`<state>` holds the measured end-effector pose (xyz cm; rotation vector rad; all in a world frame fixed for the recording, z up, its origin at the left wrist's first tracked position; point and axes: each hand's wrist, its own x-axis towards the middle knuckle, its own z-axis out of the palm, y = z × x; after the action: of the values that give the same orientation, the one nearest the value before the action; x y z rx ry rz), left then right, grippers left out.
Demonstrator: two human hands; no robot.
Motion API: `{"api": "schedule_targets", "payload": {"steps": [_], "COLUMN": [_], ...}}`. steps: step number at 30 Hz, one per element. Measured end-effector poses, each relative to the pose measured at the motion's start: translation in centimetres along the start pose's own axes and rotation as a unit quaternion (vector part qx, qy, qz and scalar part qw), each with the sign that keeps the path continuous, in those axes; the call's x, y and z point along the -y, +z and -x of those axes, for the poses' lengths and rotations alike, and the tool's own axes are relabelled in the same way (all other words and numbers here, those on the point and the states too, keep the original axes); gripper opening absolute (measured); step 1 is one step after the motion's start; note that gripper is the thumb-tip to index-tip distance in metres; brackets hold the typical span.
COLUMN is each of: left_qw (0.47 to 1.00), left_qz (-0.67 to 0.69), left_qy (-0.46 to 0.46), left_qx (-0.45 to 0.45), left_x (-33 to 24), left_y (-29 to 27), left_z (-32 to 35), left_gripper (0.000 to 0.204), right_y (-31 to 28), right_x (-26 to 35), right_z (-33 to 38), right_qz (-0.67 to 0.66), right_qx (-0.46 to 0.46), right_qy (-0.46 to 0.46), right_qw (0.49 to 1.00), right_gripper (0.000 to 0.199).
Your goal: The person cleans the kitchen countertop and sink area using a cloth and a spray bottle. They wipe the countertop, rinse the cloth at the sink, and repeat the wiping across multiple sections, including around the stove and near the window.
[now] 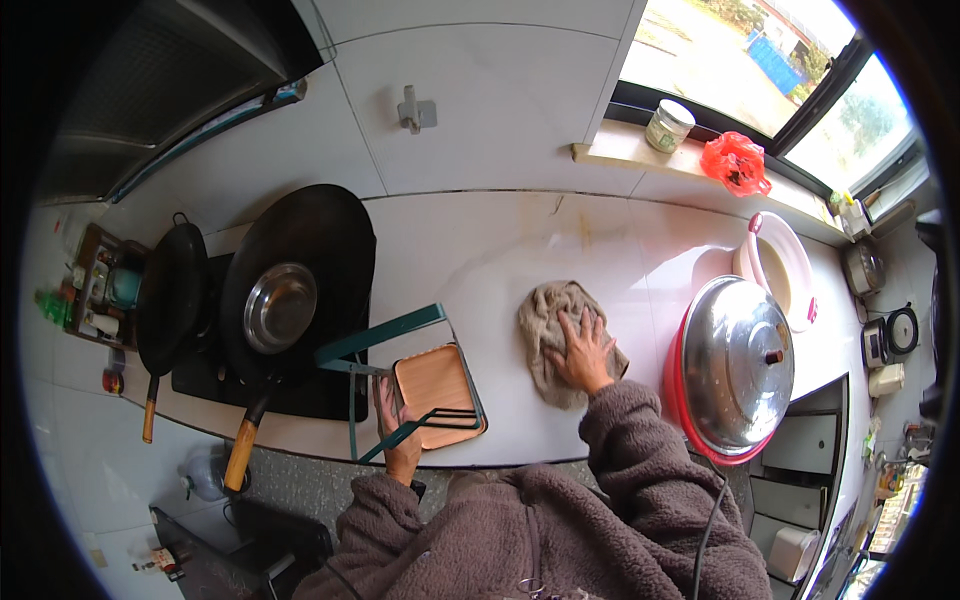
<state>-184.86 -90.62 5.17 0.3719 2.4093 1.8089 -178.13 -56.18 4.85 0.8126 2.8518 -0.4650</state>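
Note:
My right hand lies with spread fingers on a crumpled grey-brown cloth, pressing it onto the white countertop. At the counter's front edge my left hand is closed on a green metal rack. A square wooden tray with a raised rim sits within the rack's frame. Part of the left hand's fingers is hidden by the rack's bars.
On the left, a large black wok with a metal bowl in it stands on the cooktop, beside a smaller pan. A red basin under a steel lid and a pale pink tub stand right. A jar is on the windowsill.

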Motion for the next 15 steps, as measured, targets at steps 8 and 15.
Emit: {"api": "schedule_targets", "payload": {"steps": [8,15], "left_qw": [0.997,0.996], "left_qz": [-0.058,-0.080], "left_qy": [0.043,0.032], "left_qx": [-0.038,-0.036], "left_x": [0.5,0.1], "left_y": [0.7,0.6], "left_z": [-0.2,0.3], "left_gripper": [0.061,0.057], "right_y": [-2.9,-5.1], "right_x": [-3.0,-6.1], "right_z": [-16.3,-25.8], "right_qz": [0.001,0.008], "right_qx": [-0.043,-0.049], "right_qy": [0.064,0.063], "right_qw": [0.997,0.997], "right_gripper": [0.075,0.060]}}
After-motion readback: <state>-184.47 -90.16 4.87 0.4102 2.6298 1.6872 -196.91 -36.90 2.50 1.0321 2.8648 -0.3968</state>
